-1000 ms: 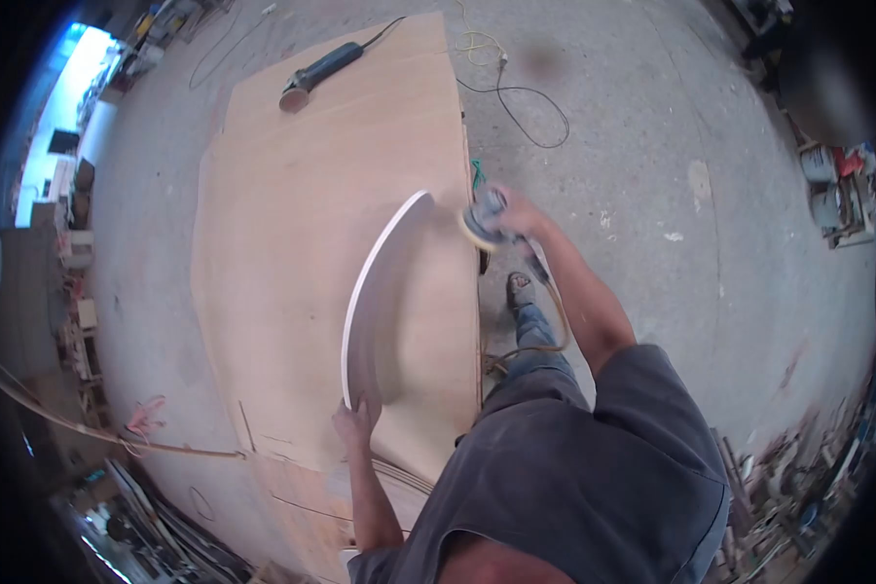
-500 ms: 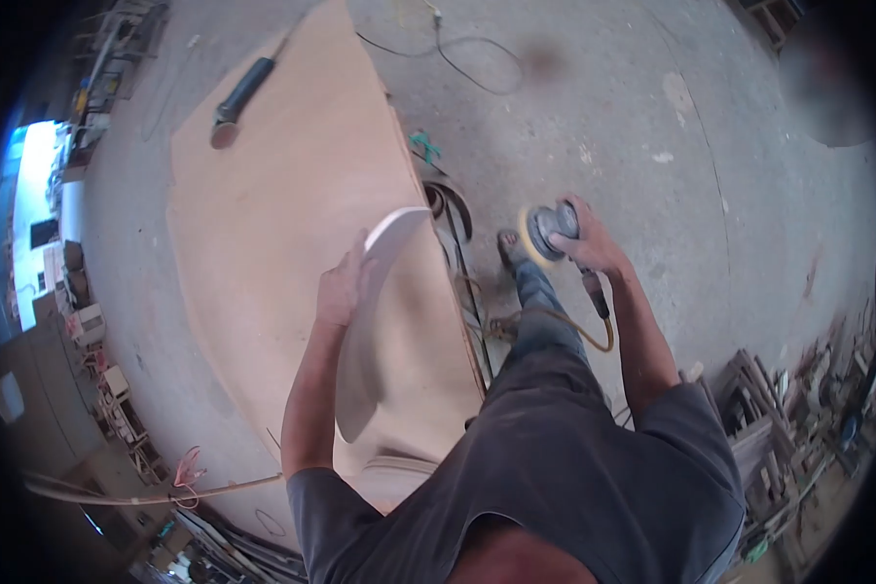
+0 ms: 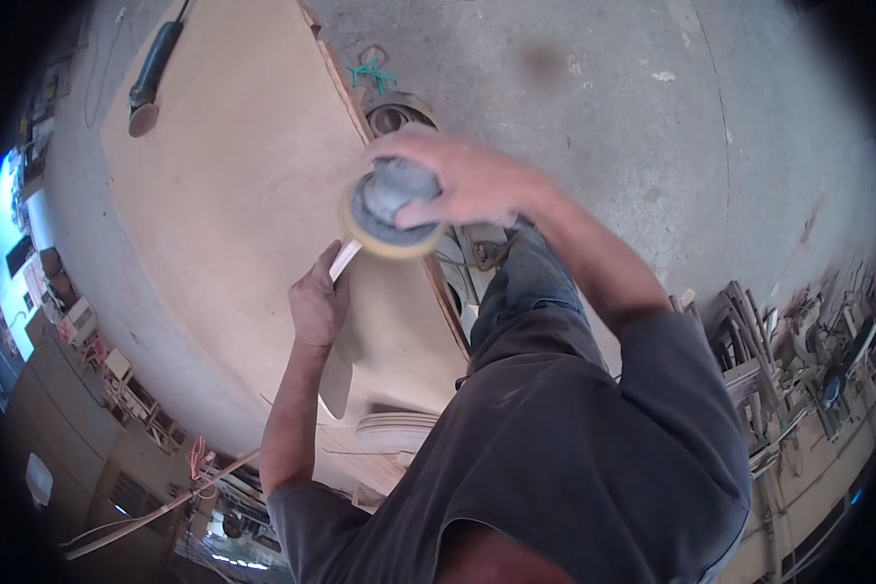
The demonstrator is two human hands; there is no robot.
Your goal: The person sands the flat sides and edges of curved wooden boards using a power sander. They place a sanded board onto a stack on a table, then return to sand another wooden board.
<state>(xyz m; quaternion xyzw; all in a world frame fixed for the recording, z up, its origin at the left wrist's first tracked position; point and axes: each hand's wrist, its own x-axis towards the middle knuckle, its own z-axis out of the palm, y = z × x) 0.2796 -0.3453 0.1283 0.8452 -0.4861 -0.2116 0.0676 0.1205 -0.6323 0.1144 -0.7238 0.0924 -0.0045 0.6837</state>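
My left hand grips a thin curved panel that stands on edge on the plywood table; its pale edge shows beside my fingers. Wrapped over the top of a round sander is my right hand, somewhat blurred by motion. The sander's yellowish pad is at the upper end of the panel and hides it; whether they touch I cannot tell. An angle grinder with a reddish disc lies at the table's upper left.
Stacked curved strips lie at the table's near end. Green cord and round parts are beyond its right edge. Wood scraps are piled at the right. A long thin strip juts out at the lower left.
The sander in my right hand has moved left, from over the floor to the panel's upper end. My left hand went up along the panel, then stayed near its upper part. The view has shifted.
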